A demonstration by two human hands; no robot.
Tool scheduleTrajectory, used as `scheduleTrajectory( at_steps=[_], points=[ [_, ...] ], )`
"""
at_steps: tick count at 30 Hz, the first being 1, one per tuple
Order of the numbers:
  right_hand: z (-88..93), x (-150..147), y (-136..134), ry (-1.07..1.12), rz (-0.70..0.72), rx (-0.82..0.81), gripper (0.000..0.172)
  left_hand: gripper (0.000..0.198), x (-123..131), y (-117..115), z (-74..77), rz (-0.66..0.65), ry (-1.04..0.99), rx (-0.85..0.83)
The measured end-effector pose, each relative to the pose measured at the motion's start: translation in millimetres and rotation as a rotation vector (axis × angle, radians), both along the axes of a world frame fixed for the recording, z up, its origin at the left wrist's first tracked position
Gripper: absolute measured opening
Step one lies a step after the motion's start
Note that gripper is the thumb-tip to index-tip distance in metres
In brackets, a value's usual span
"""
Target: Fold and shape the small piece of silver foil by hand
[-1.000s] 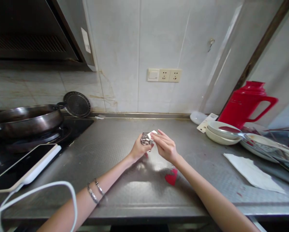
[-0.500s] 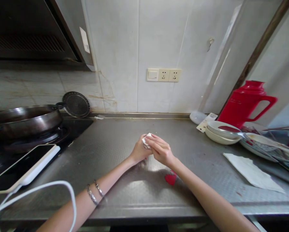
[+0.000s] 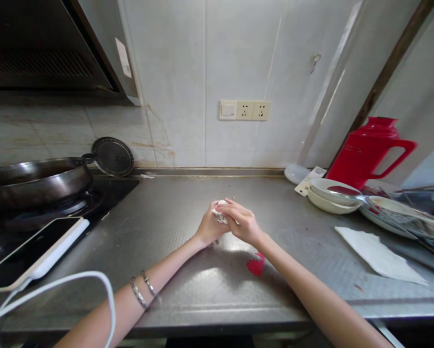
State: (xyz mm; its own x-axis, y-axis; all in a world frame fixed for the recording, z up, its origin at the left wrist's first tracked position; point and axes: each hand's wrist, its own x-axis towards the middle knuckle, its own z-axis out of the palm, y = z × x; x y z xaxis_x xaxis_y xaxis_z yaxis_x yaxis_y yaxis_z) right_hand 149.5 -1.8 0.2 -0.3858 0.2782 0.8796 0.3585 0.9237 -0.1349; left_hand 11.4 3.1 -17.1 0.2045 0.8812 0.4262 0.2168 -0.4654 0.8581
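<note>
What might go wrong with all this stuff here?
The small thing, mostly hidden, might slip from the left hand while the right hand presses white tissue against it.

The white cable crosses before the left forearm in this view, so an arm might snag it and tug the phone.

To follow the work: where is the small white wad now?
The white wad is near the head view's centre, between the left hand and right hand, above the counter.
</note>
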Motion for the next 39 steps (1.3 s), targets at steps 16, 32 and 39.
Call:
scheduleTrajectory(
  at_steps=[16,32,39],
  points=[
    [-1.7,1,2,0.299,-0.207,-0.216,0.020,0.070,-2,-3,0.0,0.012,-0.006,-0.017],
    [-5.9,9,21,0.233,0.371,-0.787,0.050,0.071,-9,8,11.2,-0.121,-0.325,-0.383],
    [-10.7,0,14,0.213,0.252,-0.740,0.076,0.070,-8,7,9.5,-0.132,-0.311,-0.297]
  ],
)
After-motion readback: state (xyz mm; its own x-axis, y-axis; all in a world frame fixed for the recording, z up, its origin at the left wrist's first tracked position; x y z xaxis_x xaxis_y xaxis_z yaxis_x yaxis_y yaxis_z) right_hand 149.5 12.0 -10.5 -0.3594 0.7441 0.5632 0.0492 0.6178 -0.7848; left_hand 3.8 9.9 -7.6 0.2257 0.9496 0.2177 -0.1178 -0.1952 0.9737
